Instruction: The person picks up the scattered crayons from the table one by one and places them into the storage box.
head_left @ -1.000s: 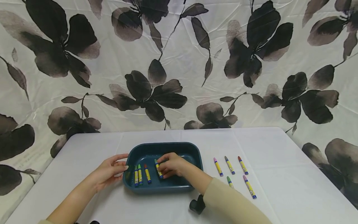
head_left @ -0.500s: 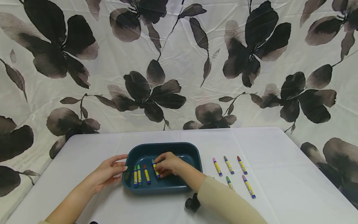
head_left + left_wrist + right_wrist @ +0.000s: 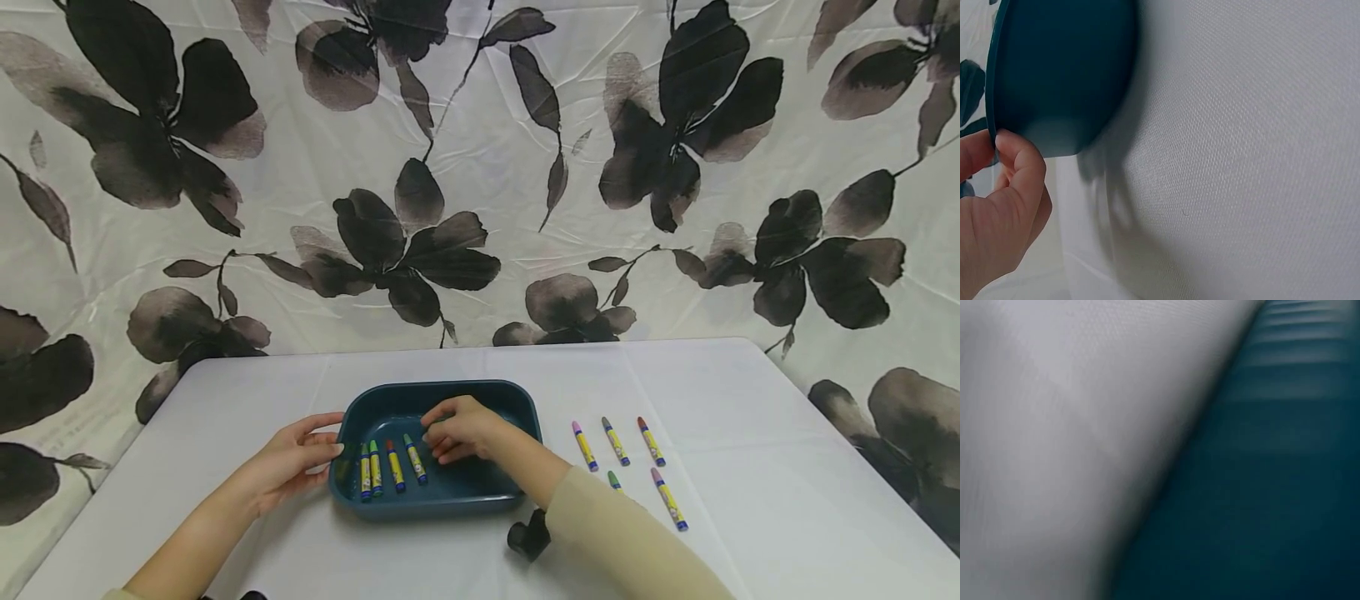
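Observation:
A dark teal tray (image 3: 435, 507) stands on the white table. My left hand (image 3: 294, 460) pinches its left rim, with thumb and finger on the edge in the left wrist view. Inside the tray lie a green-tipped crayon (image 3: 415, 460), a red-brown crayon (image 3: 396, 467), and a pair of crayons side by side, one bright green (image 3: 376, 469) and one darker green (image 3: 365, 472). Just right of the green-tipped crayon, my right hand (image 3: 467, 429) hovers over the tray, fingers loosely bent, with nothing visible in them. The right wrist view is blurred and shows only tray and cloth.
Right of the tray lie a pink crayon (image 3: 585, 447), a grey-green crayon (image 3: 616, 442), a red crayon (image 3: 652, 442), another pink crayon (image 3: 670, 500) and a green crayon (image 3: 615, 481) partly behind my right sleeve. A black object (image 3: 529, 536) sits by that sleeve. Floral cloth (image 3: 465, 317) hangs behind.
My right hand has let go of the green-tipped crayon, leaving it on the tray floor, and has moved slightly right and up. The left hand stays on the rim.

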Action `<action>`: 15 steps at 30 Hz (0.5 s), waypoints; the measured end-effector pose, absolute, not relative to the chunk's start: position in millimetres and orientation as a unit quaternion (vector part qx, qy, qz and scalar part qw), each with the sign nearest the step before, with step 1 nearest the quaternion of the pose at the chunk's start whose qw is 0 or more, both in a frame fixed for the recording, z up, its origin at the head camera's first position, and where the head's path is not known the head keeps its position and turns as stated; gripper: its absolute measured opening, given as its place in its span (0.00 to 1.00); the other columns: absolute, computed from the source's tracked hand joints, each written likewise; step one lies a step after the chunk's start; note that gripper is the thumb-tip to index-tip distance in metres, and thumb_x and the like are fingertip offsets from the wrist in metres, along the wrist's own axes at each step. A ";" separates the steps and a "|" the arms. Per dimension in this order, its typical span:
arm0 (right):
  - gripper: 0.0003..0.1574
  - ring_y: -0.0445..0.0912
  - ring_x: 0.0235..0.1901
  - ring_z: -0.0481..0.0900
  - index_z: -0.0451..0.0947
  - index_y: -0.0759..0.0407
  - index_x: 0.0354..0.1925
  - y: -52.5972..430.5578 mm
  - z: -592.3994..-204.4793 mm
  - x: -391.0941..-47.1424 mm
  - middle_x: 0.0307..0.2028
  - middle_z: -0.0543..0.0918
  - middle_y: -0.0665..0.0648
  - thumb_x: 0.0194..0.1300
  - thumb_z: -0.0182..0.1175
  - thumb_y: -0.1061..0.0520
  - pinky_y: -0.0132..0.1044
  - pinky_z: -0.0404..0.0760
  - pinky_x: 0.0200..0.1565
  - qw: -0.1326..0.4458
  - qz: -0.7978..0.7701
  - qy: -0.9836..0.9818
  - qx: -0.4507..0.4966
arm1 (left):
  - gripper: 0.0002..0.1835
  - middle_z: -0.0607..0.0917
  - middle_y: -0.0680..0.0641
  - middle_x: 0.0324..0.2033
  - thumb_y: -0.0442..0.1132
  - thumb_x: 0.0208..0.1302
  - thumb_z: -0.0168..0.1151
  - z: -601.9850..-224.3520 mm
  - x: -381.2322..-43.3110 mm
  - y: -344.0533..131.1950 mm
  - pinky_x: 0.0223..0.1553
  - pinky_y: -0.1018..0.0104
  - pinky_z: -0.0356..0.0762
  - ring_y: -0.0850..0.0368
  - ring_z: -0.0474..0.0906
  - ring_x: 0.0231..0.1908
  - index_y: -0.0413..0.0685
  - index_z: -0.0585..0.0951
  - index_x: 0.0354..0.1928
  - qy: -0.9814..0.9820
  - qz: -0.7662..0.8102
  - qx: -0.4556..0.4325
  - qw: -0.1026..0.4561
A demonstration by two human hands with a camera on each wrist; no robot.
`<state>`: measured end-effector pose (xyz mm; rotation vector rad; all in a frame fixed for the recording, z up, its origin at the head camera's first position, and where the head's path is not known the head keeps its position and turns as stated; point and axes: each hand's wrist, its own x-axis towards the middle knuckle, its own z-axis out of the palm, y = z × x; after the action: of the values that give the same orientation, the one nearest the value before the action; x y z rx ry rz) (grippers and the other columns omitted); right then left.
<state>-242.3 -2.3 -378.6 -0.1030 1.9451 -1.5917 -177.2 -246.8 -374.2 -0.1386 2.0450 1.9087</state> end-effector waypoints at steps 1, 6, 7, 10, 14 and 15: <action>0.18 0.43 0.20 0.76 0.76 0.67 0.48 -0.4 -377.1 -242.7 0.28 0.81 0.60 0.58 0.60 0.68 0.34 0.80 0.25 0.308 -0.602 0.736 -0.040 | 0.34 0.74 0.48 0.39 0.30 0.63 0.56 -374.2 -177.2 -246.6 0.32 0.70 0.74 0.61 0.73 0.33 0.35 0.53 0.68 0.720 0.671 -0.050 0.170; 0.21 0.43 0.20 0.77 0.75 0.68 0.52 10.1 -369.0 -245.4 0.35 0.82 0.66 0.58 0.59 0.68 0.34 0.80 0.26 0.311 -0.605 0.731 -0.053 | 0.34 0.73 0.47 0.39 0.30 0.63 0.55 -375.1 -177.2 -246.4 0.32 0.70 0.74 0.61 0.72 0.34 0.36 0.53 0.69 0.720 0.670 -0.056 0.171; 0.21 0.43 0.20 0.77 0.74 0.68 0.52 12.5 -367.0 -245.8 0.36 0.82 0.67 0.59 0.58 0.68 0.34 0.80 0.26 0.312 -0.606 0.729 -0.058 | 0.34 0.73 0.47 0.39 0.30 0.64 0.55 -375.3 -177.3 -246.3 0.32 0.70 0.74 0.61 0.72 0.34 0.36 0.52 0.69 0.720 0.671 -0.056 0.172; 0.23 0.43 0.21 0.77 0.72 0.69 0.54 20.2 -360.9 -247.7 0.37 0.82 0.67 0.60 0.58 0.67 0.34 0.81 0.28 0.315 -0.607 0.726 -0.076 | 0.34 0.73 0.47 0.39 0.30 0.64 0.55 -375.8 -177.8 -246.0 0.32 0.70 0.74 0.61 0.72 0.34 0.36 0.52 0.69 0.718 0.672 -0.059 0.171; 0.24 0.43 0.23 0.77 0.71 0.69 0.56 30.1 -353.4 -250.9 0.36 0.81 0.65 0.60 0.57 0.66 0.33 0.80 0.29 0.318 -0.605 0.724 -0.089 | 0.34 0.74 0.47 0.39 0.30 0.64 0.55 -375.8 -178.1 -245.4 0.32 0.70 0.75 0.61 0.73 0.33 0.36 0.53 0.69 0.718 0.673 -0.061 0.169; 0.24 0.43 0.23 0.77 0.70 0.69 0.56 32.4 -351.7 -251.4 0.37 0.80 0.65 0.60 0.58 0.66 0.33 0.80 0.29 0.318 -0.605 0.725 -0.089 | 0.34 0.74 0.47 0.39 0.30 0.64 0.55 -375.6 -178.1 -245.3 0.32 0.70 0.75 0.61 0.73 0.33 0.36 0.53 0.69 0.718 0.672 -0.061 0.169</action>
<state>-251.4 32.4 -351.7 -0.2335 1.9066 -1.5912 -178.1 -245.3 -375.6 -0.1724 2.0413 1.9108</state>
